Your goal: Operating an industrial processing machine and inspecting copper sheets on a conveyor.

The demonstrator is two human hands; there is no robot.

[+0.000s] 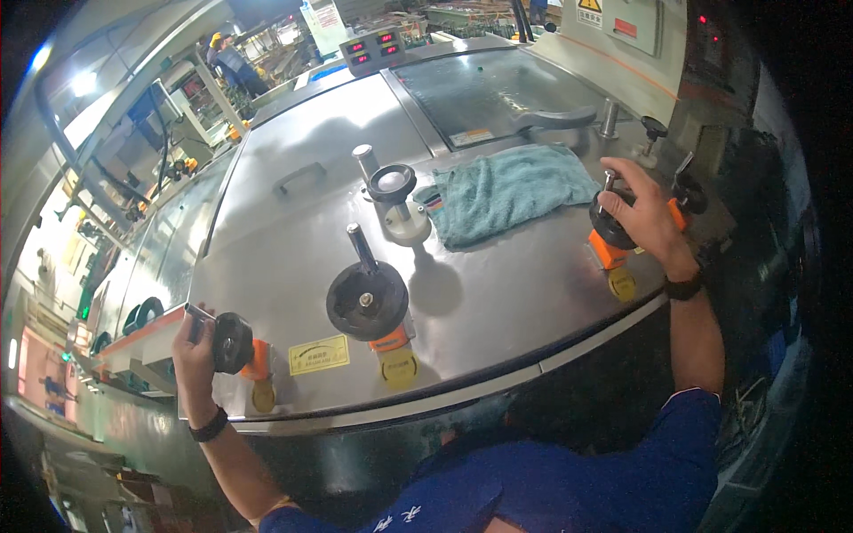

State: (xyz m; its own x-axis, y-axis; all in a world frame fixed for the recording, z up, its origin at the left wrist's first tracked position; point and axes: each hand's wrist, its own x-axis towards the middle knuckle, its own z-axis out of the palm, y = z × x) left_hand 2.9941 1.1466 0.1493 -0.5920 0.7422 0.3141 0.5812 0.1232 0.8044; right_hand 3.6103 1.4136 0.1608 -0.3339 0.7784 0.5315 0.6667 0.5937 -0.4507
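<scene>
My left hand (193, 357) is wrapped around the metal crank handle of a black handwheel (234, 343) at the left front of a steel machine top. On the right, my right hand (653, 218) curls around the upright crank handle of another black handwheel (611, 229), thumb and forefinger on either side of it; its other fingers are partly hidden. Both wheels sit on orange position indicators. Between my hands stands a third black handwheel (366, 304), its handle tilted up and untouched. Behind it is a smaller black knob wheel (391, 182) on a white base.
A folded teal towel (515, 191) lies on the steel cover (293, 231). Farther back are a dark glass panel (489, 84) with a curved handle and a box with red digital displays (373, 51). More knobs stand at the far right. A person (235, 67) is in the background.
</scene>
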